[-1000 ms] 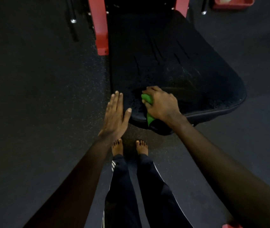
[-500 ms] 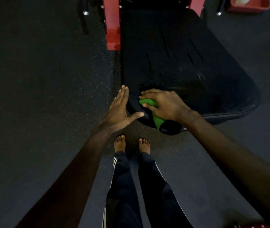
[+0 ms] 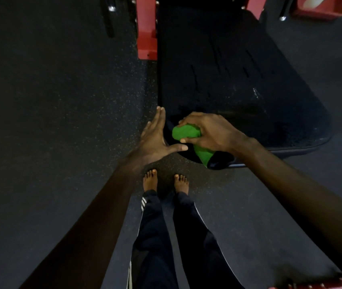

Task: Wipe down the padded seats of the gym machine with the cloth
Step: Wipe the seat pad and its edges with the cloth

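- Since a second ago the left hand [image 3: 155,140] has swung its thumb out wide, and more of the green cloth [image 3: 186,132] now shows in front of the right hand [image 3: 209,132].
- Far left, it's all dark speckled rubber floor [image 3: 61,101].
- Left hand next: fingers straight and pressed together, lying along the left edge of the padded seat [image 3: 239,90] at its near corner, thumb splayed to the right. Its tip sits just under the other thumb. Whether the palm actually touches the pad, I cannot tell.
- Up top, a red frame post [image 3: 146,34] runs down beside the seat's left edge.
- Below the hands, two bare feet [image 3: 151,180] stand on the floor just short of the seat's corner, with dark trousers [image 3: 155,236] above them, white stripes on the side.
- Now the cloth: bunched into a wad, right on the near left corner of the seat, one end hanging over the front edge.
- Right hand: fingers and thumb curled round that wad, gripping it from above, pressed to the corner of the pad.
- So the two hands are close together, thumbs nearly meeting.
- The black seat widens towards the right, with faint streaks and a damp-looking sheen on its surface.
- Top right corner: a red tray [image 3: 322,11] sits on the floor, something pale inside.
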`<control>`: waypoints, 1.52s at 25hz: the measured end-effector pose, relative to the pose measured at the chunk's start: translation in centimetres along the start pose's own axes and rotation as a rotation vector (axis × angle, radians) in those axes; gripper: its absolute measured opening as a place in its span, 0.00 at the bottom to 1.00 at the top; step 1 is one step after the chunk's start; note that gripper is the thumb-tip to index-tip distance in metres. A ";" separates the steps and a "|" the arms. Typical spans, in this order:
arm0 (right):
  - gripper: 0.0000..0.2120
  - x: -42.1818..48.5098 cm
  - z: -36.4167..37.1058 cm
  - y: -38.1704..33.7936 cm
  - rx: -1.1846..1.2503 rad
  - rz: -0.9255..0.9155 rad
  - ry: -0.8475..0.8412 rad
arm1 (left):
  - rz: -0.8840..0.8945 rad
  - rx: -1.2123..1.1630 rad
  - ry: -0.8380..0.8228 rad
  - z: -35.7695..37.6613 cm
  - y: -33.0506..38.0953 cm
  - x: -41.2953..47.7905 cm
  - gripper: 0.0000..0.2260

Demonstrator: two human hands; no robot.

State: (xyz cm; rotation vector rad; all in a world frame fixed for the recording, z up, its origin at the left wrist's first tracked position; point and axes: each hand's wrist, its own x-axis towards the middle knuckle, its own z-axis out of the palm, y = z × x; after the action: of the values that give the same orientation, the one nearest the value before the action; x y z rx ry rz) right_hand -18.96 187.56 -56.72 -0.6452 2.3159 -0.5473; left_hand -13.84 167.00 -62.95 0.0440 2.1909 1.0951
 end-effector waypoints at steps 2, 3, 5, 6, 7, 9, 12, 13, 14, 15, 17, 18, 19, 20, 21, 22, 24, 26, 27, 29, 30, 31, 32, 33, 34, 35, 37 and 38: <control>0.22 2.0 -0.2 -0.1 0.005 0.003 0.037 | 0.006 0.000 -0.009 0.0 0.1 -0.1 0.60; 0.21 3.4 -0.3 -0.1 -0.002 0.007 0.051 | 0.005 0.003 -0.010 0.0 0.1 0.0 0.60; 0.20 5.9 -0.5 -0.2 -0.038 0.031 0.067 | -0.010 -0.002 -0.002 -0.1 0.2 0.0 0.59; 0.21 6.6 -0.7 -0.1 -0.054 0.046 0.065 | -0.015 -0.007 -0.002 -0.1 0.1 0.1 0.59; 0.21 6.5 -0.9 0.1 -0.059 0.052 0.052 | -0.016 -0.009 -0.006 -0.1 0.1 0.1 0.59; 0.22 4.0 -1.3 0.5 -0.044 0.061 0.009 | -0.005 0.013 -0.008 0.0 0.1 0.1 0.60; 0.22 -1.1 -1.6 1.1 -0.030 0.059 -0.019 | 0.013 0.035 0.000 -0.1 -0.2 0.1 0.59; 0.22 -1.3 -1.4 1.3 -0.042 0.058 0.001 | 0.014 0.034 0.004 -0.1 -0.2 0.1 0.59; 0.22 -0.6 -1.2 1.4 -0.061 0.070 0.034 | 0.011 0.032 0.004 0.0 -0.2 0.0 0.59; 0.22 0.9 -1.1 1.4 -0.071 0.094 0.069 | 0.008 0.027 0.000 0.0 -0.1 0.0 0.60; 0.21 4.8 -1.0 1.1 -0.086 0.137 0.114 | -0.002 0.015 -0.001 0.1 0.1 -0.1 0.60; 0.21 6.6 -1.0 0.8 -0.098 0.149 0.123 | -0.009 0.010 0.003 0.1 0.1 -0.1 0.59; 0.20 8.0 -1.2 0.6 -0.113 0.163 0.125 | -0.014 0.007 0.006 0.0 0.1 -0.1 0.59; 0.19 8.6 -1.6 0.5 -0.124 0.170 0.121 | -0.017 0.010 0.006 0.0 0.2 0.0 0.59; 0.19 8.5 -1.7 0.5 -0.123 0.160 0.103 | -0.017 0.015 0.003 0.0 0.2 0.0 0.59; 0.19 7.4 -1.9 0.5 -0.117 0.145 0.070 | -0.016 0.019 -0.002 -0.1 0.2 0.1 0.59; 0.21 3.4 -1.9 0.5 -0.114 0.121 0.008 | -0.012 0.013 -0.003 0.0 0.2 0.1 0.59; 0.22 -0.4 -1.7 0.3 -0.104 0.081 -0.007 | 0.000 -0.006 0.007 0.0 0.0 0.0 0.59; 0.23 -0.9 -1.4 0.4 -0.106 0.056 0.009 | 0.003 -0.012 0.012 0.0 0.0 0.0 0.59; 0.22 0.7 -1.1 0.5 -0.122 0.043 0.033 | 0.002 -0.014 0.015 0.0 0.0 0.1 0.59; 0.22 1.9 -0.9 0.2 -0.128 0.032 0.031 | 0.001 -0.013 0.013 0.1 0.0 0.1 0.59; 0.22 2.9 -0.8 -0.1 -0.128 0.014 0.024 | -0.006 -0.013 0.011 0.1 0.0 0.2 0.59; 0.21 3.3 -0.6 -0.5 -0.116 0.005 0.017 | -0.014 -0.014 0.009 0.1 0.0 0.2 0.59; 0.21 3.1 -0.6 -0.6 -0.094 0.000 0.011 | -0.019 -0.013 0.009 0.0 0.0 0.3 0.60; 0.21 2.1 -0.6 -0.5 -0.071 -0.002 0.000 | -0.023 -0.010 0.011 0.1 0.0 0.3 0.61; 0.20 0.6 -0.7 -0.2 -0.060 -0.006 -0.012 | -0.025 -0.005 0.015 0.1 0.0 0.2 0.62; 0.20 -2.7 -1.2 0.8 -0.061 0.024 -0.048 | -0.030 0.005 0.015 0.1 0.0 0.3 0.62; 0.20 -4.2 -1.5 1.3 -0.059 0.047 -0.070 | -0.030 0.008 0.013 0.0 0.0 0.3 0.62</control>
State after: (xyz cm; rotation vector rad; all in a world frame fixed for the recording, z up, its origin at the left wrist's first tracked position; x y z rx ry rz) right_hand -17.67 191.27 -54.31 -0.6264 2.2822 -0.4299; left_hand -14.07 167.10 -63.15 0.0071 2.1999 1.0730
